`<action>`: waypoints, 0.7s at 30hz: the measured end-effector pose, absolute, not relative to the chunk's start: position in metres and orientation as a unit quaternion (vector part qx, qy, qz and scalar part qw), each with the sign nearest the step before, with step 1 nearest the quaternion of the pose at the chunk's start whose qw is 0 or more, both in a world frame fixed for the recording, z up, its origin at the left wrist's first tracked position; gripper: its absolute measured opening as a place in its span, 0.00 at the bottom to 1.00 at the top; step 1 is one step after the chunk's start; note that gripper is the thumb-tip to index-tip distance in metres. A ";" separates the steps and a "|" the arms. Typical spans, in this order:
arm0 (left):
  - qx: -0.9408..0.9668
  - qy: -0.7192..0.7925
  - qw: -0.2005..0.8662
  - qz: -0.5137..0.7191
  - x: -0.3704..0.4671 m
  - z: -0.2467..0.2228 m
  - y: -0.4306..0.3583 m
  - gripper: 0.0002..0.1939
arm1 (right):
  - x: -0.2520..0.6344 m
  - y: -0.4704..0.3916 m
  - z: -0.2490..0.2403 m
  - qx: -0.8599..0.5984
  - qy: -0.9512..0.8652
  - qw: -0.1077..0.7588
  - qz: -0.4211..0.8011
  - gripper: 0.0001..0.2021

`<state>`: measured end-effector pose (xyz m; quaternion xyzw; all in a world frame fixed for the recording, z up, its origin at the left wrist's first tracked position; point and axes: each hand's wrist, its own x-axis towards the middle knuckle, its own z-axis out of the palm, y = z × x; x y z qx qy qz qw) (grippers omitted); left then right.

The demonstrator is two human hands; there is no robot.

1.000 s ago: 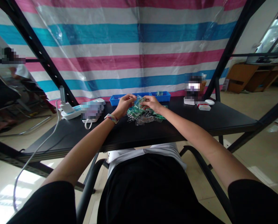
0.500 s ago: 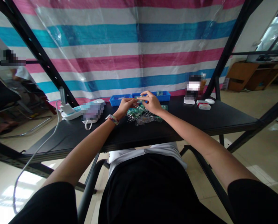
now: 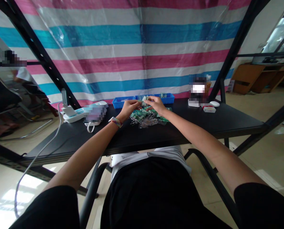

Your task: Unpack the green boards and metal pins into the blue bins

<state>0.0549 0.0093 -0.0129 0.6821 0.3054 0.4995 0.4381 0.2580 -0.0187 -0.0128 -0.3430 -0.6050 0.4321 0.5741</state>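
My left hand and my right hand meet above the middle of the black table. Between their fingertips is a small clear and greenish plastic packet, pinched from both sides; its contents are too small to make out. Right below my hands lies a pile of green pieces with thin metal leads, partly covered by my fingers. A crumpled clear plastic bag rests at the front of that pile. Just behind the hands stand a left blue tray and a right blue tray, each with small packets inside.
On the left of the black table are a white power strip with a cable and a blurred pouch. To the right stand a red-and-white box, a white mouse and a blurred device. A person sits far left.
My right hand has lowered slightly, and its raised index finger has come down to the packet. More of the packet now shows above the fingertips. My left hand has barely moved.
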 end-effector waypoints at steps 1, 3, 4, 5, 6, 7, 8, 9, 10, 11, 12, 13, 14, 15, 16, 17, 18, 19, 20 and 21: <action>0.687 0.307 0.433 0.497 0.055 -0.013 0.009 0.25 | 0.258 -0.019 -0.013 -0.341 -0.603 0.576 0.434 0.20; 0.695 0.313 0.419 0.493 0.055 -0.013 0.009 0.26 | 0.259 -0.019 -0.013 -0.337 -0.596 0.580 0.442 0.20; 0.698 0.316 0.413 0.492 0.055 -0.013 0.009 0.26 | 0.260 -0.018 -0.013 -0.335 -0.591 0.581 0.448 0.20; 0.701 0.320 0.406 0.491 0.055 -0.013 0.009 0.26 | 0.260 -0.018 -0.013 -0.335 -0.586 0.582 0.454 0.20; 0.704 0.323 0.400 0.489 0.055 -0.013 0.008 0.26 | 0.260 -0.016 -0.014 -0.337 -0.580 0.583 0.459 0.20; 0.707 0.327 0.395 0.488 0.055 -0.013 0.008 0.25 | 0.261 -0.015 -0.014 -0.340 -0.572 0.585 0.463 0.20; 0.708 0.330 0.390 0.487 0.055 -0.013 0.009 0.25 | 0.261 -0.013 -0.015 -0.345 -0.563 0.589 0.465 0.19; 0.710 0.332 0.386 0.486 0.055 -0.014 0.009 0.23 | 0.262 -0.011 -0.016 -0.350 -0.553 0.596 0.465 0.19; 0.712 0.335 0.381 0.486 0.055 -0.015 0.010 0.22 | 0.263 -0.009 -0.016 -0.355 -0.542 0.606 0.462 0.18; 0.714 0.340 0.372 0.485 0.054 -0.015 0.011 0.21 | 0.265 -0.006 -0.016 -0.360 -0.530 0.618 0.455 0.18; 0.717 0.351 0.357 0.485 0.053 -0.016 0.013 0.20 | 0.267 -0.003 -0.016 -0.366 -0.517 0.633 0.445 0.18; 0.723 0.367 0.334 0.481 0.051 -0.017 0.014 0.18 | 0.271 0.000 -0.016 -0.371 -0.504 0.649 0.431 0.18; 0.733 0.388 0.303 0.469 0.050 -0.017 0.014 0.17 | 0.276 0.004 -0.016 -0.378 -0.491 0.667 0.415 0.17; 0.747 0.411 0.263 0.451 0.048 -0.017 0.014 0.17 | 0.281 0.008 -0.016 -0.385 -0.476 0.684 0.397 0.17; 0.766 0.430 0.220 0.423 0.046 -0.017 0.014 0.16 | 0.287 0.013 -0.015 -0.393 -0.461 0.700 0.378 0.16; 0.788 0.444 0.176 0.389 0.044 -0.017 0.013 0.16 | 0.293 0.018 -0.014 -0.400 -0.445 0.716 0.359 0.15; 0.810 0.451 0.137 0.350 0.043 -0.017 0.012 0.16 | 0.300 0.023 -0.014 -0.406 -0.430 0.732 0.340 0.15; 0.829 0.451 0.107 0.312 0.042 -0.016 0.010 0.17 | 0.307 0.028 -0.013 -0.411 -0.415 0.746 0.320 0.14; 0.845 0.448 0.086 0.281 0.041 -0.016 0.009 0.18 | 0.314 0.033 -0.012 -0.416 -0.400 0.760 0.300 0.14; 0.856 0.442 0.073 0.259 0.041 -0.016 0.008 0.19 | 0.321 0.037 -0.011 -0.420 -0.391 0.770 0.278 0.15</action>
